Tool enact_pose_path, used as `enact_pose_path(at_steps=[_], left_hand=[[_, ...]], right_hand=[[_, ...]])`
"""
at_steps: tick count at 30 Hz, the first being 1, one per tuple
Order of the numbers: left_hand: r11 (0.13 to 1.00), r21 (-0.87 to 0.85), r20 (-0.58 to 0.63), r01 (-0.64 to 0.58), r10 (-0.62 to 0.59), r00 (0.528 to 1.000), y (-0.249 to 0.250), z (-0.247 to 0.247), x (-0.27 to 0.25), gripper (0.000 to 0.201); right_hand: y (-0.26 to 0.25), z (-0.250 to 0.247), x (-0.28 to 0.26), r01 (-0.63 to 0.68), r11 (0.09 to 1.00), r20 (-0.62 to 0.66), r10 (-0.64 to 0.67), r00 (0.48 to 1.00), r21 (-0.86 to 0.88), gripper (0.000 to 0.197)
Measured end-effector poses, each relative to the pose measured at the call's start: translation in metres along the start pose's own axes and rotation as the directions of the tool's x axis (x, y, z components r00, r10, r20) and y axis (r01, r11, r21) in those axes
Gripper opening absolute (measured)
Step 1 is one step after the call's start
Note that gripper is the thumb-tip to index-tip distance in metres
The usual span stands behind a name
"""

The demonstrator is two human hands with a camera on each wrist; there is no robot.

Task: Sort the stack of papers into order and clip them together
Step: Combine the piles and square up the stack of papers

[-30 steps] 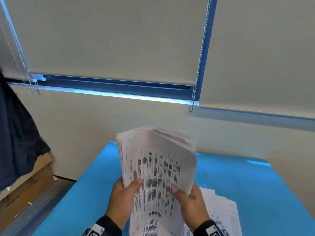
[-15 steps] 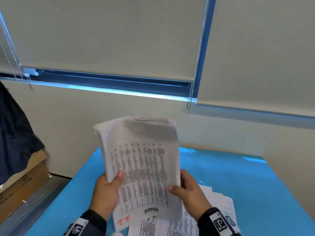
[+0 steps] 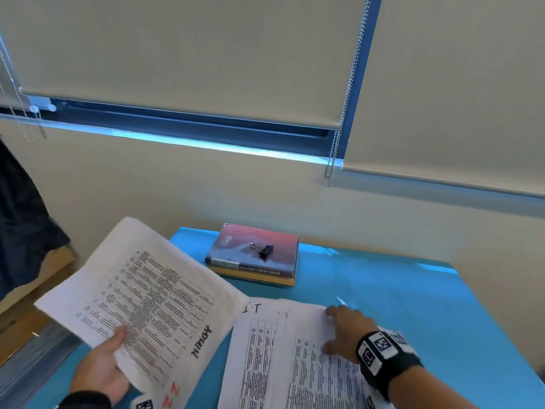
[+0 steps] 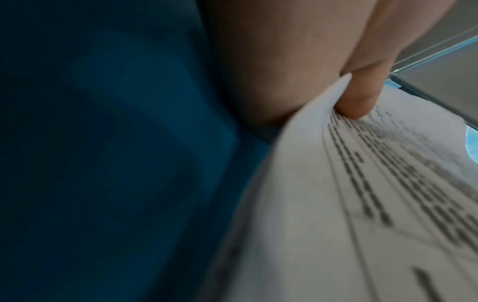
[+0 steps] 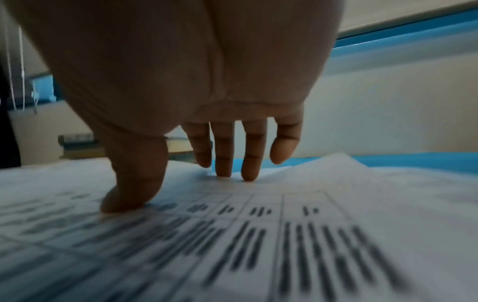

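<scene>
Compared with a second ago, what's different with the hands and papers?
The right hand let go of the stack and now presses on the sheets on the table. The left hand swung the stack leftward, keeping its grip.

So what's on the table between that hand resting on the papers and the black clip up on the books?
In the head view, only bare blue table lies between the right hand and the binder clip, then the edge of the books it sits on.

Two books (image 3: 253,255) — one binder clip (image 3: 262,250)
</scene>
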State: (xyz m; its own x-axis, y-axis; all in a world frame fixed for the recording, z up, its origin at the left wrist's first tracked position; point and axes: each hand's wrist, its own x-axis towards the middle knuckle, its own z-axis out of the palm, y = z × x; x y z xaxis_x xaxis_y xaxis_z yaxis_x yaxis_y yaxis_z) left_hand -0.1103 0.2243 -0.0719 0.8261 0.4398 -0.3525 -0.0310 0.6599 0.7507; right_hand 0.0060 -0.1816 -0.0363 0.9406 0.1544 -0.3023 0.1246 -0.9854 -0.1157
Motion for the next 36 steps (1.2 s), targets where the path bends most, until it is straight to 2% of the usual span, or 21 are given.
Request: enact_pose_path(at_steps=[3,6,9,11,13,16,19,20,22,24,27,31,33,35,36], left_hand=[[0.997,-0.043,-0.01,0.057,-0.057,0.998,-0.002,-0.002,0.007,0.038],[0.996,-0.041,0.03,0.083,-0.081,0.996,-0.007,-0.003,0.011,0.044],[0.996,-0.036,0.051,0.081,-0.079,0.996,-0.009,-0.005,0.012,0.049],[0.995,-0.029,0.046,0.1,-0.098,0.994,-0.009,-0.004,0.012,0.037],[0.994,-0.018,0.029,0.108,-0.107,0.994,-0.01,-0.005,0.013,0.031],[0.995,-0.031,0.018,0.091,-0.091,0.996,-0.012,-0.007,0.015,0.049],[0.995,-0.043,0.022,0.094,-0.093,0.995,-0.012,-0.006,0.014,0.052],[0.994,-0.046,0.023,0.101,-0.1,0.995,-0.012,-0.007,0.015,0.048],[0.994,-0.044,0.011,0.101,-0.1,0.995,-0.013,-0.008,0.016,0.034],[0.994,-0.06,0.004,0.091,-0.09,0.996,-0.014,-0.01,0.018,0.028],[0.995,-0.058,-0.001,0.078,-0.078,0.997,-0.014,-0.012,0.017,0.028],[0.996,-0.032,0.007,0.084,-0.083,0.996,-0.015,-0.012,0.016,0.04],[0.995,-0.037,0.009,0.093,-0.092,0.996,-0.015,-0.012,0.017,0.044],[0.995,-0.041,0.024,0.094,-0.093,0.995,-0.015,-0.011,0.016,0.045],[0.995,-0.044,0.038,0.094,-0.092,0.995,-0.015,-0.01,0.016,0.046]], right_hand=[[0.0,-0.006,0.006,-0.02,0.997,0.037,0.023,0.999,-0.081,0.074],[-0.004,-0.012,0.006,0.004,0.993,-0.007,-0.005,1.0,-0.115,0.041],[-0.004,-0.009,0.005,0.064,0.993,-0.039,-0.068,0.997,-0.097,0.019],[-0.003,-0.01,0.0,0.103,0.995,-0.049,-0.103,0.993,-0.003,0.014],[0.0,-0.014,-0.005,0.122,0.976,-0.075,-0.11,0.991,0.182,0.015],[0.004,-0.016,-0.012,0.144,0.957,-0.026,-0.142,0.99,0.254,0.003],[0.0,-0.01,-0.019,0.114,0.98,0.171,-0.141,0.975,0.161,0.013],[-0.002,-0.008,-0.019,0.101,0.985,0.185,-0.126,0.975,0.137,0.023],[-0.005,-0.006,-0.016,0.095,0.993,0.117,-0.103,0.988,0.068,0.044],[-0.009,-0.006,-0.014,0.115,0.993,0.049,-0.114,0.992,-0.009,0.044],[-0.012,-0.003,-0.014,0.074,0.995,0.055,-0.071,0.996,-0.067,0.052],[-0.008,0.0,-0.012,-0.02,1.0,0.047,0.019,0.999,0.021,0.075],[-0.009,-0.002,-0.011,-0.035,0.999,0.064,0.034,0.997,0.027,0.065],[-0.013,-0.003,-0.012,0.011,1.0,0.079,-0.009,0.997,-0.021,0.038],[-0.014,-0.004,-0.012,0.032,0.999,0.083,-0.029,0.996,-0.029,0.031]])
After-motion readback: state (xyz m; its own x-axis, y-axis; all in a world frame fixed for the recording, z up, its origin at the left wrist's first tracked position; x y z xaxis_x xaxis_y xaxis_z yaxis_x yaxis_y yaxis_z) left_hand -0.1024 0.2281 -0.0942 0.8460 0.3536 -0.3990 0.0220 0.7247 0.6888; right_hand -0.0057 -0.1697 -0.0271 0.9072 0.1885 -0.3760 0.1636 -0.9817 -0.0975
